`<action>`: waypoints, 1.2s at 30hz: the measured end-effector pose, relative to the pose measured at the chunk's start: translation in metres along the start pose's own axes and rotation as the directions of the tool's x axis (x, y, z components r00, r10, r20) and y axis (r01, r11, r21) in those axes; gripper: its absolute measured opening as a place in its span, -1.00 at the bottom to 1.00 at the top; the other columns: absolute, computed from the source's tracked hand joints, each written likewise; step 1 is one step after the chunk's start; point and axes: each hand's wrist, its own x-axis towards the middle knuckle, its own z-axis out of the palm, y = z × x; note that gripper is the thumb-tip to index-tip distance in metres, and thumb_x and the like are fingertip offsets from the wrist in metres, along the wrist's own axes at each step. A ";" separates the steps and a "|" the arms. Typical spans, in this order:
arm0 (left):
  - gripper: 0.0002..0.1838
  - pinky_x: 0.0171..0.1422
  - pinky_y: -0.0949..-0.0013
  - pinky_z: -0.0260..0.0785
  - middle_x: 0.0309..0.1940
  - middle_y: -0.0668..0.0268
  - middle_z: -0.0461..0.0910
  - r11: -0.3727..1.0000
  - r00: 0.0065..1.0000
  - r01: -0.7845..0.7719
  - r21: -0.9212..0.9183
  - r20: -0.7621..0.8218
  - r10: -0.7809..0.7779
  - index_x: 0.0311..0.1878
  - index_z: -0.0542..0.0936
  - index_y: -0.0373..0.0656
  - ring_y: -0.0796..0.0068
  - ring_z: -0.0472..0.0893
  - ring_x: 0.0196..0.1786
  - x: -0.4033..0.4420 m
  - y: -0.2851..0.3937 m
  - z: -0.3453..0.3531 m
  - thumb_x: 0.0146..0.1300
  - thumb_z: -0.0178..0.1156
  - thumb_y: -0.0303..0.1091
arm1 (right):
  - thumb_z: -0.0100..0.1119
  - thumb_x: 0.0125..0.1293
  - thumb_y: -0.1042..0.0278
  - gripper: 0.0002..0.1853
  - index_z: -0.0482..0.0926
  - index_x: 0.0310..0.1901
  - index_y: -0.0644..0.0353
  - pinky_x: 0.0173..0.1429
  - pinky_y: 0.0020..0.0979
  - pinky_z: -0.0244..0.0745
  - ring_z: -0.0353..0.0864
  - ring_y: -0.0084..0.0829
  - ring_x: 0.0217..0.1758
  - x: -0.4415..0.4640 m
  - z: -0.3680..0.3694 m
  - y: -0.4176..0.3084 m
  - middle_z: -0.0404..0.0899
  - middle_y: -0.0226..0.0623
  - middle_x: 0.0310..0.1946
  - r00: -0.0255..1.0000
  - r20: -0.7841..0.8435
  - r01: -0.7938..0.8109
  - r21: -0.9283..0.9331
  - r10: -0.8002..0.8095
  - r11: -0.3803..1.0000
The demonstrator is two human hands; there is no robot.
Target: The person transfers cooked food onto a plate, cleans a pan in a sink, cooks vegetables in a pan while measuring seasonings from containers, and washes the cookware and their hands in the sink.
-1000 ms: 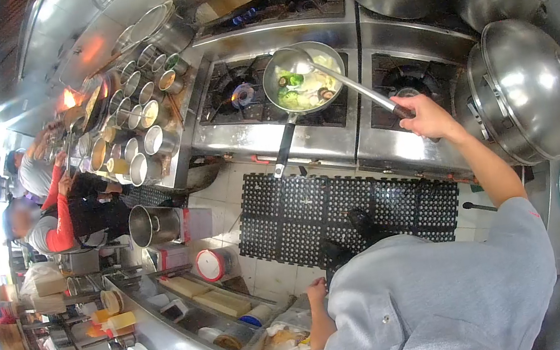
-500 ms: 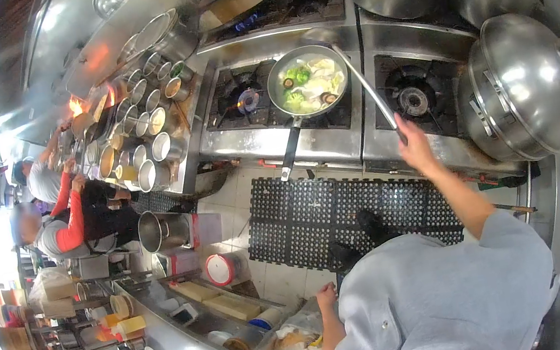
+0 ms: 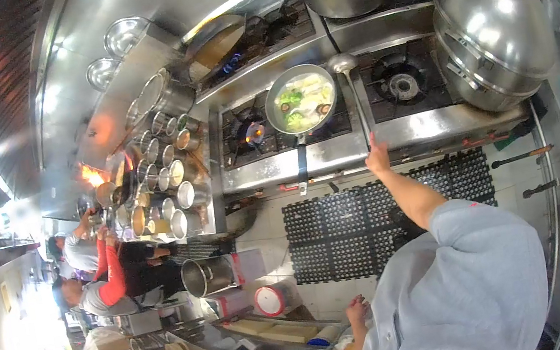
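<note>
My right hand (image 3: 377,157) is at the lower end of a long-handled ladle (image 3: 358,100), with its fingers closed round the grip and the index finger stretched along it. The ladle's bowl rests on the stove's metal divider, right of a pan (image 3: 305,127). In the pan are broccoli (image 3: 291,96), mushroom pieces and pale pieces in liquid; its handle (image 3: 302,164) points toward me, untouched. Low beside my body, my left hand (image 3: 357,308) is curled; whatever it may hold is hidden.
A lit burner (image 3: 254,133) is left of the pan, an unlit one (image 3: 404,86) right. A large lidded pot (image 3: 492,31) stands at the right. Many small pots (image 3: 167,156) crowd the left counter, where two people work near a flame (image 3: 92,175). A black mat (image 3: 333,232) covers floor.
The ladle has moved out of the pan to its right side, and its bowl has come down on the divider. My right hand moved with it. The view has turned; the pan remains on the stove.
</note>
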 end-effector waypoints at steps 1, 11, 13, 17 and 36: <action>-0.72 -0.34 0.42 0.44 -0.24 0.31 0.66 1.000 0.999 -0.006 -0.017 -0.046 0.005 -0.06 0.59 -0.17 0.45 0.63 -0.30 0.002 0.000 -0.007 0.28 0.20 -0.20 | 0.16 0.13 0.47 -0.15 0.02 0.47 0.08 0.30 -0.10 0.24 0.32 0.22 0.16 0.008 0.009 -0.001 0.35 0.37 0.00 0.999 0.026 -0.042 0.035 0.041 0.999; -0.76 -0.45 0.44 0.42 -0.35 0.30 0.60 0.981 0.946 0.155 0.120 0.268 -0.182 -0.14 0.57 -0.20 0.45 0.61 -0.42 0.019 -0.085 -0.038 0.30 0.15 -0.22 | 0.16 0.27 0.25 -0.64 0.57 0.04 0.25 0.09 -0.22 0.48 0.61 -0.17 0.00 -0.102 -0.110 0.085 0.64 -0.07 -0.09 0.970 0.220 -0.116 0.054 0.102 0.992; -0.78 -0.46 0.44 0.42 -0.37 0.31 0.60 0.947 0.905 0.051 0.316 0.386 -0.177 -0.16 0.58 -0.19 0.45 0.60 -0.43 0.033 -0.067 -0.023 0.29 0.15 -0.24 | 0.13 0.27 0.22 -0.65 0.59 0.04 0.17 0.08 -0.18 0.46 0.62 -0.19 -0.03 -0.157 -0.176 0.111 0.66 -0.14 -0.13 0.913 0.349 -0.259 0.100 0.210 0.961; -0.82 -0.48 0.43 0.42 -0.41 0.32 0.59 0.809 0.794 -0.241 0.536 0.589 -0.154 -0.20 0.58 -0.18 0.45 0.60 -0.45 0.071 -0.005 0.018 0.27 0.13 -0.27 | 0.17 0.29 0.24 -0.66 0.58 0.05 0.19 -0.27 -0.35 0.55 0.67 -0.46 -0.45 -0.223 -0.326 0.189 0.68 -0.26 -0.25 0.937 0.216 -0.322 0.226 0.275 0.919; -0.58 -0.02 0.46 0.45 -0.03 0.27 0.61 0.654 0.380 -0.712 0.255 0.923 0.055 0.14 0.50 -0.24 0.47 0.61 -0.06 -0.228 0.201 0.540 0.35 0.18 -0.15 | 0.05 0.34 -0.15 -0.50 0.61 -0.14 0.21 -0.46 -0.44 0.52 0.64 -0.43 -0.54 -0.283 -0.853 0.486 0.69 -0.24 -0.34 0.744 -0.348 -0.226 0.672 0.570 0.705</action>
